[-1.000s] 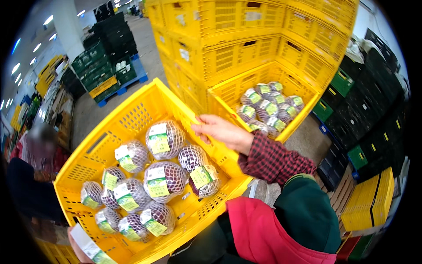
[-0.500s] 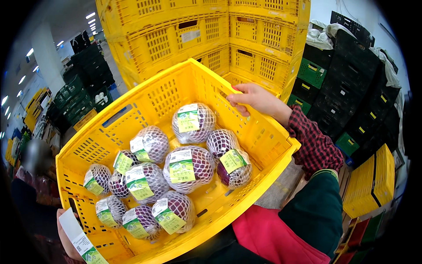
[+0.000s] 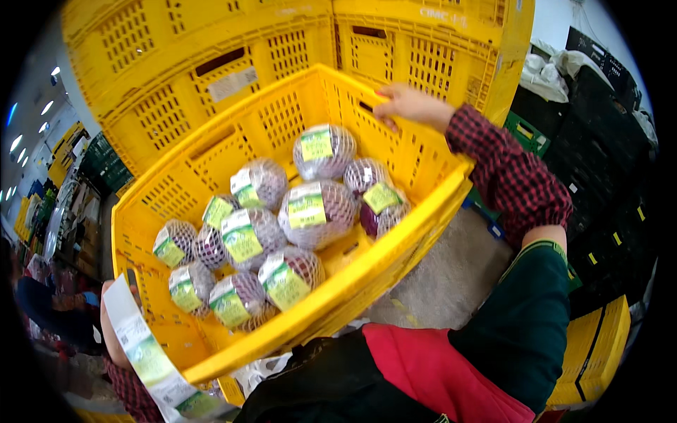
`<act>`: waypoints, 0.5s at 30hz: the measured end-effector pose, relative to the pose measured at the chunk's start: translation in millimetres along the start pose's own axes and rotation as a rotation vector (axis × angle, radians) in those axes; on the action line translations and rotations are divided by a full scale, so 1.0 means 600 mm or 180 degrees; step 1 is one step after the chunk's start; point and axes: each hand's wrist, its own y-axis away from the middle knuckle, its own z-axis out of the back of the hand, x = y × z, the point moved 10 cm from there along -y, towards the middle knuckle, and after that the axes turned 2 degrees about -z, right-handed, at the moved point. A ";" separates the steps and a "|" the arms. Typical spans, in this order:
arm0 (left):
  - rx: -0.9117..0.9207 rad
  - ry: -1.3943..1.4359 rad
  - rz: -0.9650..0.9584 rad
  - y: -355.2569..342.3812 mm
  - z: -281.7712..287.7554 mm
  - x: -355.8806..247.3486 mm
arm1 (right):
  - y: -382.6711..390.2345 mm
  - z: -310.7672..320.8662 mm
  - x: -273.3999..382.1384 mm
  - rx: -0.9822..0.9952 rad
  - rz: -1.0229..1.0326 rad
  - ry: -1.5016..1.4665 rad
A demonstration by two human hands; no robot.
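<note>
The crate [image 3: 416, 158] moves nearer the stacked crates [image 3: 296, 28], the right hand [image 3: 412, 107] clasping it; whether the left hand [image 3: 111, 330] grips, I cannot tell.

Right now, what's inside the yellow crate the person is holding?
Inside the yellow crate is round purple produce in white netting, with green-and-white labels. The pieces' undersides, and whatever lies directly beneath them, are covered and can't be seen.
</note>
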 end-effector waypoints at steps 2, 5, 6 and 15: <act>0.0548 -0.0625 -0.0031 -0.005 -0.013 -0.007 | -0.006 0.005 0.000 -0.0087 -0.0012 0.0528; 0.0849 -0.0198 0.0002 -0.008 -0.061 -0.026 | 0.012 0.039 0.080 -0.0408 0.0588 0.2484; 0.1212 -0.0366 -0.0145 -0.004 -0.066 -0.051 | 0.032 0.033 0.135 -0.0332 0.0859 0.1713; 0.0891 0.0246 0.0577 0.107 0.187 -0.194 | 0.348 -0.274 0.357 -0.0596 0.1387 0.1346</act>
